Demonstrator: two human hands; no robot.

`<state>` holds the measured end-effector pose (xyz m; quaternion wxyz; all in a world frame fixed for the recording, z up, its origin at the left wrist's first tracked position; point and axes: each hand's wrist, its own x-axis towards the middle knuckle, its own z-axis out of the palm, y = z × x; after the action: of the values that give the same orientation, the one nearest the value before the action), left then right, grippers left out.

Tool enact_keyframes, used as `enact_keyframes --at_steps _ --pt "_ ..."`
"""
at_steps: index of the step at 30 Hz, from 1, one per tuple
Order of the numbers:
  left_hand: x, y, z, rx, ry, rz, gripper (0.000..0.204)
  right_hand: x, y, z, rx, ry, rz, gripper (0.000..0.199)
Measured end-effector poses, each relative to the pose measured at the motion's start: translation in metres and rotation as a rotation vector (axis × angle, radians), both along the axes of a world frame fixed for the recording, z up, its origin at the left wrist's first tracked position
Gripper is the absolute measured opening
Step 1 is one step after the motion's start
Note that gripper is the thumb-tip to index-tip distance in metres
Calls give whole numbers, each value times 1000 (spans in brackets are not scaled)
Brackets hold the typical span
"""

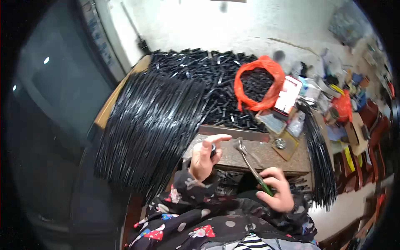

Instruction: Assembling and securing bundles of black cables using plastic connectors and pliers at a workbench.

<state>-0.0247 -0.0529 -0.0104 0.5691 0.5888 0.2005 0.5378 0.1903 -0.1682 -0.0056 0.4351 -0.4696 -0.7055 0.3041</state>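
My right hand (278, 189) is wrapped round the green handle of a slim metal tool (251, 167). The tool slants up and left over the worktop, with a wider head at its far end; its exact kind cannot be made out. Just left of that head is my left hand (203, 157). Its index finger points right, and the other fingers are curled round a small black piece (213, 150). Beyond both hands, a metal strip (237, 133) edges a heap of short black pieces (221, 89) on the table.
Long black strands (152, 125) drape over the table's left side; another bundle (318, 162) hangs at the right. A red plastic bag (243, 96) holds more black pieces. Beside it stands a lit phone (288, 95). A yellowish square plate (286, 151) bears a round metal item. Clutter fills the right.
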Motion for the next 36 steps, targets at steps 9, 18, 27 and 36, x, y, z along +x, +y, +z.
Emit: enact_keyframes --at_steps 9,18,27,36 --pt "4 -14 10 57 109 277 56 -11 -5 47 397 -634 -154 22" --pt "-2 -16 16 -21 -44 40 63 -7 -14 -28 -965 1037 546 22" --pt "7 -20 22 125 77 206 38 -18 16 -6 11 -196 23 56" --pt "12 -15 21 121 48 115 49 -15 6 -24 -1142 536 571 20"
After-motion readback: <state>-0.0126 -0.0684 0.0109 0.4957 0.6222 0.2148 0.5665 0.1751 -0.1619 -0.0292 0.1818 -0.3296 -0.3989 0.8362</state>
